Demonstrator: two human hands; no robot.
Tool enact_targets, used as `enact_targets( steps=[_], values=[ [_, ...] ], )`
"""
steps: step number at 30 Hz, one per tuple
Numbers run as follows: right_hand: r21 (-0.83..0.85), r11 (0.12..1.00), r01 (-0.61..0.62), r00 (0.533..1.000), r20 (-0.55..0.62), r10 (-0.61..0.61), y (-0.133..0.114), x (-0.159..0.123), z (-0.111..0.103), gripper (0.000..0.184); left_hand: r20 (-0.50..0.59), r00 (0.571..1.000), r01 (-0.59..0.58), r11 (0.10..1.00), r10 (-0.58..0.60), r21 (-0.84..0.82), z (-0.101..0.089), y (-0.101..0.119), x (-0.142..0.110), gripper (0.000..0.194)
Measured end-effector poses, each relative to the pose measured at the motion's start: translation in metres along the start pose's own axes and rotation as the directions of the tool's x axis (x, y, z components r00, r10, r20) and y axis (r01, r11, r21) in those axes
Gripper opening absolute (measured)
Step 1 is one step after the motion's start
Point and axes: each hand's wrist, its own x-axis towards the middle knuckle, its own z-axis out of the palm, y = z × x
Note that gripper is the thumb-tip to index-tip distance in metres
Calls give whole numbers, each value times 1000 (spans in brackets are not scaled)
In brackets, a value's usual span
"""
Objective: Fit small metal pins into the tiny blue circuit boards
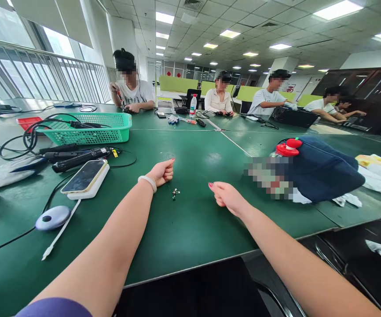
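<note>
across the smooth green tabletop [190, 246], the bare left hand [164, 173] and bare right hand [226, 197] are curled closed, contents impossible to tell, with tiny white-and-dark pieces [175, 193] lying between them, nearer the left, seemingly best suited to light fingertip pinches.

Both bare forearms reach forward, apart; left hand [163, 172] and right hand [226, 197] are closed, thumbs against curled fingers, though any grip is hard to confirm.
</note>
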Motion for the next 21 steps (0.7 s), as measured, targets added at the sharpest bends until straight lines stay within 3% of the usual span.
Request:
enact_targets(
  steps=[2,5,8,10,13,15,18,21],
  values=[
    [-203,979,0,998,-69,-14,4,-44,-12,51,0,1000,-13,1000,13,10,0,0,-1,43],
    [-533,846,-28,954,-266,-136,18,-104,-35,44,10,1000,-20,999,19,26,0,-1,-1,40],
    [-653,742,-153,789,-533,-307,37,-136,-50,42,28,1000,-16,999,15,42,0,-1,-2,37],
    [-706,691,-155,722,-559,-409,46,-140,-49,39,40,999,-20,998,18,54,1,-1,-3,35],
    [-815,566,-124,638,-502,-583,53,-135,-40,41,48,998,-46,996,43,75,1,-2,-5,31],
    [-829,542,-141,593,-509,-624,54,-131,-36,40,25,996,-87,993,85,85,1,-5,-7,30],
    [-842,524,-131,572,-496,-654,55,-130,-36,39,-42,991,-123,985,129,117,2,-8,-11,29],
    [-847,511,-149,586,-491,-644,57,-130,-39,38,-76,990,-111,985,121,130,3,-9,-14,28]
  ],
)
